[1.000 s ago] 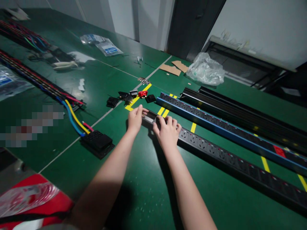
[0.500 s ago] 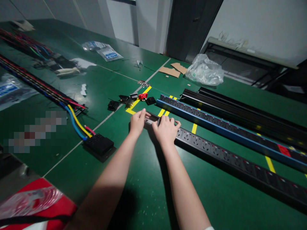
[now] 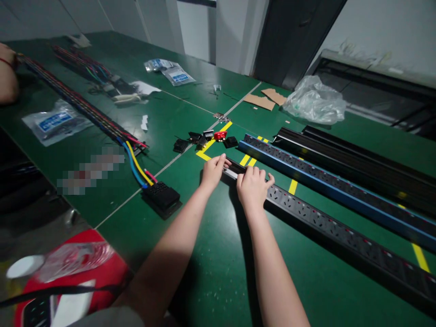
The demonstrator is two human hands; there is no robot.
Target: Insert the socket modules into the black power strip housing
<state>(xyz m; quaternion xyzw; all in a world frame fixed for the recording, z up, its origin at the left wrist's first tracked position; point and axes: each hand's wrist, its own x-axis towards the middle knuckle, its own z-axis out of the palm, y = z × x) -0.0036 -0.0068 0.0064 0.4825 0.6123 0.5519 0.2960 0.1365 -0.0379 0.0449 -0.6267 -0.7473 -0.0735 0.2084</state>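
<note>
A long black power strip [image 3: 327,227] with many sockets runs across the green table [image 3: 211,268] from centre to lower right. My left hand [image 3: 213,170] grips its near end, fingers curled round the end piece. My right hand [image 3: 252,187] rests on top of the strip just beside it, fingers bent over the far edge. Small black switch parts [image 3: 190,141] and one red switch [image 3: 220,135] lie just beyond my hands on yellow tape marks.
A blue power strip [image 3: 334,186] and black rails [image 3: 357,159] lie parallel behind. A wired black socket block [image 3: 161,196] with coloured cables sits at left. Plastic bags [image 3: 315,100], cardboard scraps and labelled packets lie further back. Another person's arm [image 3: 7,72] shows at far left.
The view has shifted left and my hands sit slightly further right in the picture. Both hands keep their hold on the strip's end. Another person's arm has come into view.
</note>
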